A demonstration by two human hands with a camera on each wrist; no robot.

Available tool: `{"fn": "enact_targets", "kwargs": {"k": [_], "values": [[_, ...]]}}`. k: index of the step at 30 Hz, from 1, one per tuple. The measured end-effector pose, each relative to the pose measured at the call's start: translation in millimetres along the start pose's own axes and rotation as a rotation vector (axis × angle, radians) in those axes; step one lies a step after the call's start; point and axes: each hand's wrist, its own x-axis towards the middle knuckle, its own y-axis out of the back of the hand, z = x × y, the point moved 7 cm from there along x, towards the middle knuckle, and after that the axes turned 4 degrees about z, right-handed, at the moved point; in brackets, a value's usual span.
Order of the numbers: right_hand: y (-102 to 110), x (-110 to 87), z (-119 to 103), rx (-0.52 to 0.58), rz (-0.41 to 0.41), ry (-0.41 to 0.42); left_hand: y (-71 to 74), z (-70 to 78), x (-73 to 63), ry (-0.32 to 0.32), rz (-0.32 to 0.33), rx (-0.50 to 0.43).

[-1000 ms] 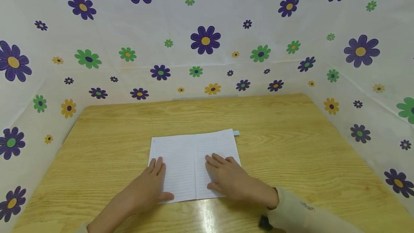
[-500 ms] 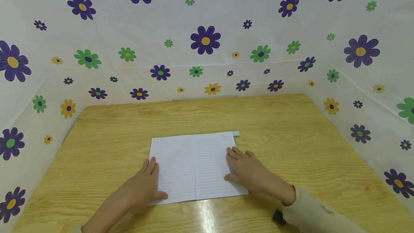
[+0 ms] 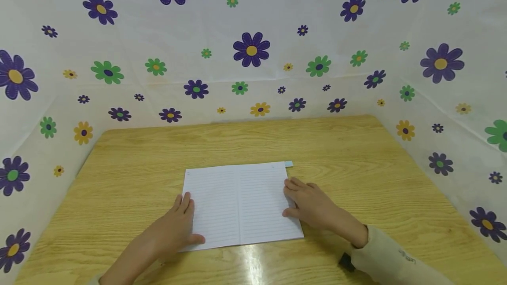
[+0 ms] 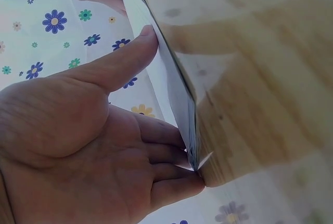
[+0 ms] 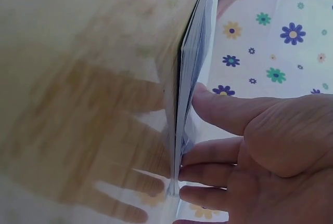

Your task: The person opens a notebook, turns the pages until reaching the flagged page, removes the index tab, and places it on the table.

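Note:
An opened notebook [image 3: 215,197] with ruled white pages lies flat on the wooden table, its fold running near the middle. My left hand [image 3: 172,228] rests over the outer edge of the left page, fingers extended and thumb on the lower part. On the opposite side, my right hand [image 3: 314,206] touches the right page's outer edge. The right wrist view shows the thumb of the right hand [image 5: 286,141] against the top page and the other fingers by the stack of page edges. A pale blue tab [image 3: 289,163] sticks out at the notebook's upper right corner.
The wooden table [image 3: 356,157] extends around the notebook. White cloth [image 3: 174,52] printed with flowers encloses its back and both sides. A small black object [image 3: 346,262] shows beneath the right sleeve [image 3: 392,256].
My right hand has slid rightward across the right page to its outer edge. The left hand has shifted slightly left, toward its page's edge. The right page's far corner now lies a little lower.

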Motion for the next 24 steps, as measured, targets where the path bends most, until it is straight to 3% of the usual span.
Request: {"fn": "enact_targets", "kwargs": {"k": [6,12,24], "values": [[2.4,1.2,-5.3,0.038,0.031,0.052,2.7,2.7,-1.6,-0.019,0.014,0.027],[2.7,4.2,-4.2,0.085,0.057,0.009,2.6,3.1,-1.8,-0.021,0.014,0.021],[7.7,9.9,-3.9,0.120,0.203,0.053,2.3,1.5,-1.5,-0.015,0.016,0.026]]}}
